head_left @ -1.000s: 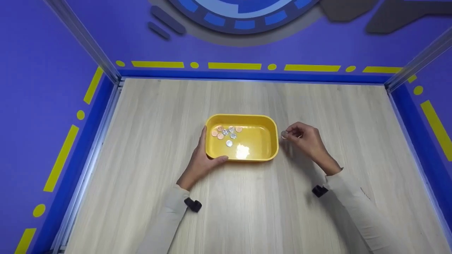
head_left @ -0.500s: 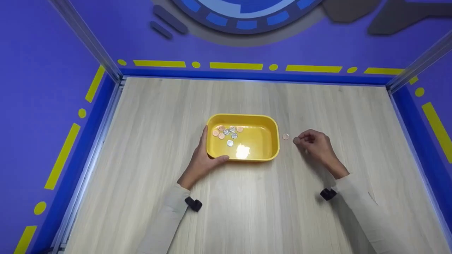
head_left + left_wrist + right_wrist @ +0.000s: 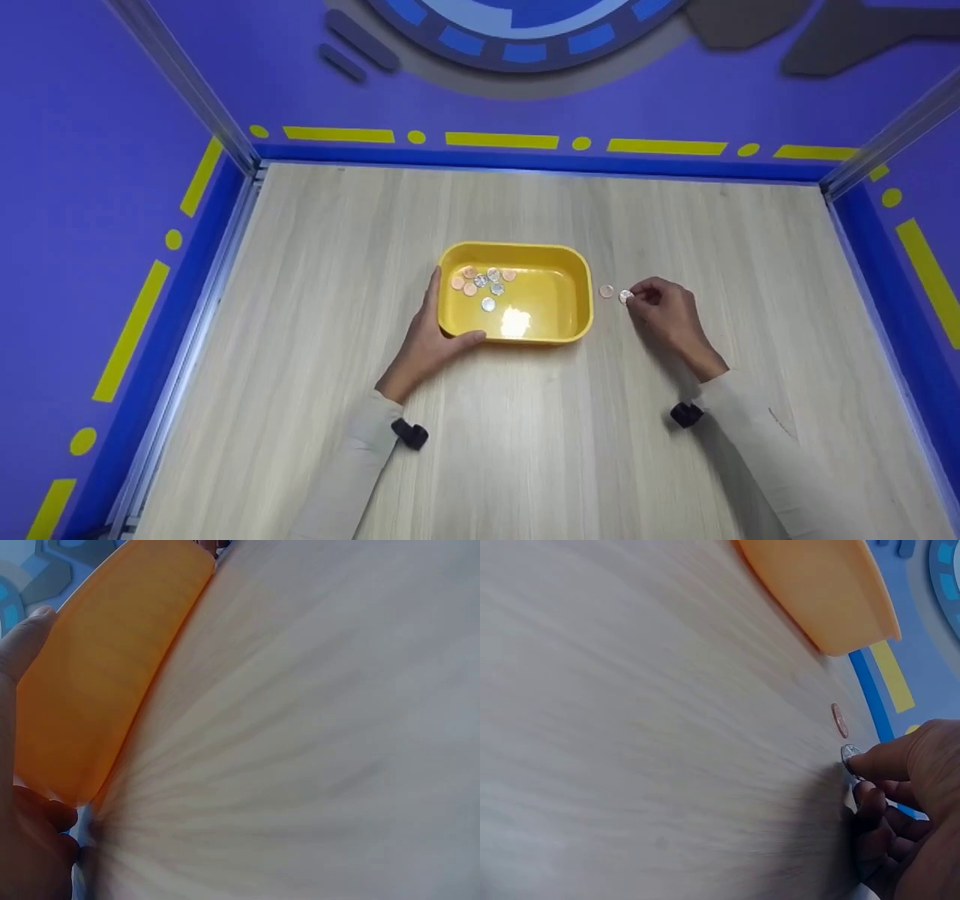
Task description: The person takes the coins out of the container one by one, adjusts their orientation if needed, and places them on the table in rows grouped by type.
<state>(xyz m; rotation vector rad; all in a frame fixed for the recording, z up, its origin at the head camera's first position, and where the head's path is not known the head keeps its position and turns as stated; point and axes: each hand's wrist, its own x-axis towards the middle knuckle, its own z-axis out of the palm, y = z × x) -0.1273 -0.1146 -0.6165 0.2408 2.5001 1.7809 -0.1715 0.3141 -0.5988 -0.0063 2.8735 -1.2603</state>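
My left hand (image 3: pixel 427 349) grips the left end of a yellow plastic tub (image 3: pixel 555 255), its thumb along the near wall and its fingers at the left side. Several copper and silver coins (image 3: pixel 487 304) lie on the tub's floor, mostly toward the left. To the right of the tub, my right hand (image 3: pixel 671 315) pinches a silver coin (image 3: pixel 625 297) low at the tabletop. Just left of that coin, a copper coin (image 3: pixel 606 291) lies flat on the wood. In the right wrist view the thumb is on the silver coin (image 3: pixel 850 756), with the copper coin (image 3: pixel 840 721) close beyond it.
The tub stands mid-way on a pale wood-grain table (image 3: pixel 525 450). Blue panels (image 3: pixel 525 112) with yellow dashes close off the back and both sides. A black wrist camera (image 3: pixel 410 434) is strapped to each sleeve.
The right hand first drew away rightward from the tub's edge, uncovering the copper coin on the table. The silver coin has since tilted to show a brighter face. The left hand stays put.
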